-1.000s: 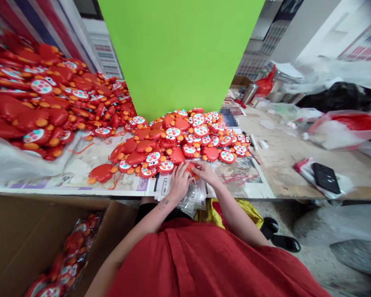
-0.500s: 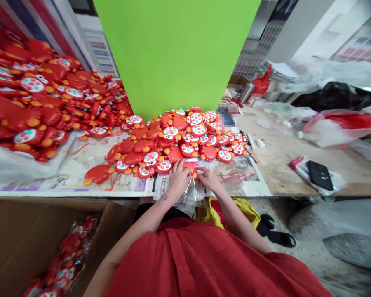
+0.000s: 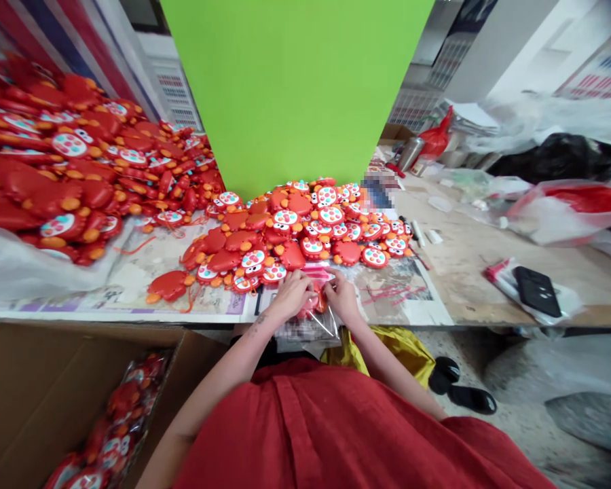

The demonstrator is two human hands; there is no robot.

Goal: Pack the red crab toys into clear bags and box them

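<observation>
A red crab toy (image 3: 304, 311) sits at the table's front edge, apparently inside a clear plastic bag (image 3: 326, 322) with a pink strip at its top. My left hand (image 3: 294, 295) closes on the bag's left side, fingers curled toward the toy. On the other side, my right hand (image 3: 340, 295) pinches the bag, its thumb and fingertips partly hidden. More clear bags (image 3: 295, 335) lie flat beneath, hanging over the edge. Just beyond my hands is a heap of red crab toys (image 3: 290, 255) with white, dotted faces.
A larger pile of crab toys (image 3: 81, 183) fills the left. An open carton (image 3: 25, 387) at lower left holds bagged toys. A green panel (image 3: 295, 88) stands behind the heap. On the right lie a black phone (image 3: 537, 291) and plastic bags (image 3: 554, 210). Slippers (image 3: 471, 399) are on the floor.
The crab toy has moved down toward me and now shows under the clear film. My right hand has come in closer and grips the bag. The view has shifted slightly.
</observation>
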